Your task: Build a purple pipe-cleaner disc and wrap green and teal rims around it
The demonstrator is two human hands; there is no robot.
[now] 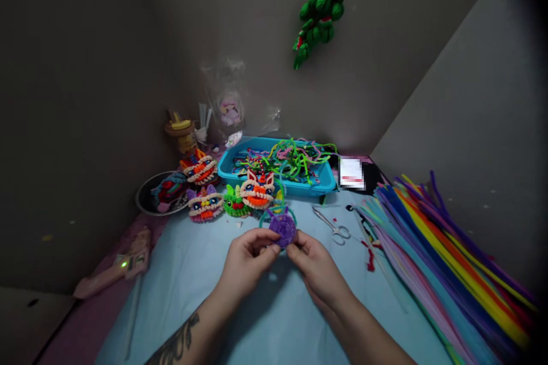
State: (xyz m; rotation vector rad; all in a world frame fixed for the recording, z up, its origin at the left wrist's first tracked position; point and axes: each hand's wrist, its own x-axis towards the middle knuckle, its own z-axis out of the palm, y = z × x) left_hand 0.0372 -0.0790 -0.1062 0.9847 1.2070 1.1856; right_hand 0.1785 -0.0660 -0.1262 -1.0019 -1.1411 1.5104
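A round purple coil of pipe cleaner (283,231) is held up between my two hands, above the light blue table cover. My left hand (253,255) pinches its left side with thumb and bent fingers. On the lower right edge, my right hand (311,259) grips the same coil with thumb and forefinger. A teal pipe cleaner loop (262,221) shows around and behind the coil; whether it is joined to it I cannot tell. Just beyond stand several lion-head figures of pipe cleaner, one with a cream and orange face (257,193).
A blue tray (282,187) of tangled pipe cleaner pieces stands at the back. Scissors (334,227) lie right of my hands, near a large bundle of colourful pipe cleaners (454,256). At left are a pink glue gun (124,267) and a metal bowl (143,197). A green figure (321,11) hangs above.
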